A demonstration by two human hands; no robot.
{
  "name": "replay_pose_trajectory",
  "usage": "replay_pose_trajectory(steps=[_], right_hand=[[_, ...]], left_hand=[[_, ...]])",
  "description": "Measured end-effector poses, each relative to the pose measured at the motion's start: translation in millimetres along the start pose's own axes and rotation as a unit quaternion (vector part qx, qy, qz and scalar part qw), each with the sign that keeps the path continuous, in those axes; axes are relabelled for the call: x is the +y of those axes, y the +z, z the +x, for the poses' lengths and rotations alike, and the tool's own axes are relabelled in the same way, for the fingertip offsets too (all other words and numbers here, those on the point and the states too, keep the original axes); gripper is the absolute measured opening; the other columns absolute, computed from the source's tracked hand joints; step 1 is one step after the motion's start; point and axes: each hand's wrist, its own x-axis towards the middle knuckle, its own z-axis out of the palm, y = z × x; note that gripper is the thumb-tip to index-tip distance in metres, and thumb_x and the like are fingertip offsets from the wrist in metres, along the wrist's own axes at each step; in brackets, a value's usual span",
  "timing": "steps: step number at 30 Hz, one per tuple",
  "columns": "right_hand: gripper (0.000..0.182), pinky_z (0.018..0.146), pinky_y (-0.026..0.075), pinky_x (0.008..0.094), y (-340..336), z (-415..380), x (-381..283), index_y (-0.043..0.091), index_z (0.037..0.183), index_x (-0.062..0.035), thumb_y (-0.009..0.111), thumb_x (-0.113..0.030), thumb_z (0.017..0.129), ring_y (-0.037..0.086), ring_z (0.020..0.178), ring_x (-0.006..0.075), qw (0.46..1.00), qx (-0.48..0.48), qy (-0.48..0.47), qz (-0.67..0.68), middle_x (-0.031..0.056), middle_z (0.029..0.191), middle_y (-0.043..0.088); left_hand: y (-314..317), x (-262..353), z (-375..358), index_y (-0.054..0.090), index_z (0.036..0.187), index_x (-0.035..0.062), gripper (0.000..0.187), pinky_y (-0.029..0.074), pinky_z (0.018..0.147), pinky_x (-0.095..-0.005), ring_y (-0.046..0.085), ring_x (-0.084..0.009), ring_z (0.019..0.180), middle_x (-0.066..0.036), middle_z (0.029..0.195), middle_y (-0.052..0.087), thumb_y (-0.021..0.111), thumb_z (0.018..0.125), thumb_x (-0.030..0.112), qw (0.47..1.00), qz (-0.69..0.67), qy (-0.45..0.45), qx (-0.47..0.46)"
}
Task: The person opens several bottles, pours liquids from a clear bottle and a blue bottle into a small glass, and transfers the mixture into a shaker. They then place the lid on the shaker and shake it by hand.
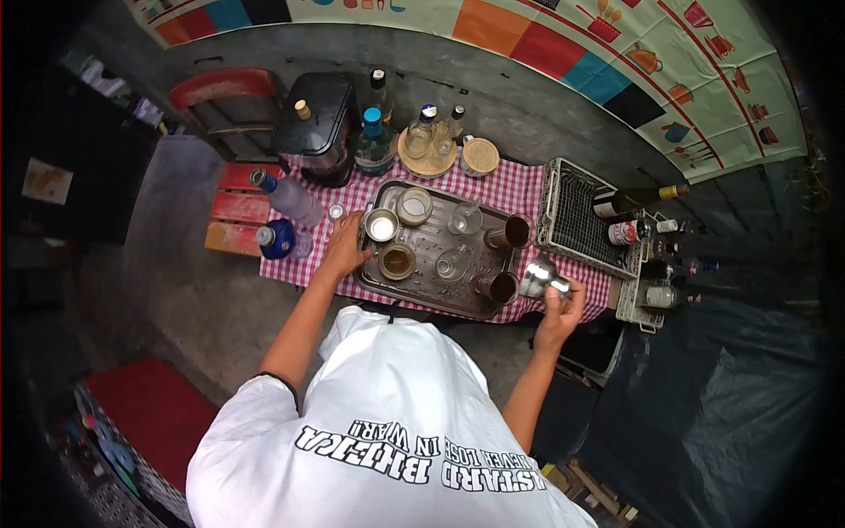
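My left hand is at the tray's left end, thumb and fingers curled around the near side of a small metal cup. My right hand grips a shiny metal cup, tilted beyond the tray's right end. On the dark serving tray stand a pale-rimmed jar, a jar with brownish contents, two clear glass mugs and two dark brown tumblers. Wet drops dot the tray.
A blue-capped bottle, a black lidded container and a round wooden board with bottles stand behind the tray. Clear and blue bottles are at left. At right sits a wire basket beside several bottles.
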Motion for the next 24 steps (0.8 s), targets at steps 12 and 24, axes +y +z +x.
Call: replay_pose_trajectory(steps=[12, 24], right_hand=[[0.033, 0.079, 0.045, 0.0225, 99, -65, -6, 0.056, 0.112, -0.0006, 0.072, -0.009, 0.085, 0.057, 0.086, 0.0082, 0.995, -0.008, 0.102, -0.005, 0.0021, 0.095, 0.059], [0.028, 0.071, 0.044, 0.0214, 143, -69, 16, 0.060, 0.107, -0.0021, 0.073, -0.011, 0.084, 0.054, 0.080, 0.0061, 0.993, -0.014, 0.119, -0.006, -0.0012, 0.090, 0.059]], left_hand=[[14, -34, 33, 0.029, 0.145, 0.0026, 0.102, 0.029, 0.114, -0.0454, 0.030, -0.0363, 0.140, -0.020, 0.146, 0.039, 0.086, 0.062, 0.014, 0.985, -0.028, 0.035, -0.164], [35, -50, 58, 0.037, 0.141, 0.0044, 0.098, 0.033, 0.110, -0.0465, 0.037, -0.0392, 0.136, -0.022, 0.142, 0.043, 0.088, 0.060, 0.018, 0.974, -0.142, 0.094, -0.147]])
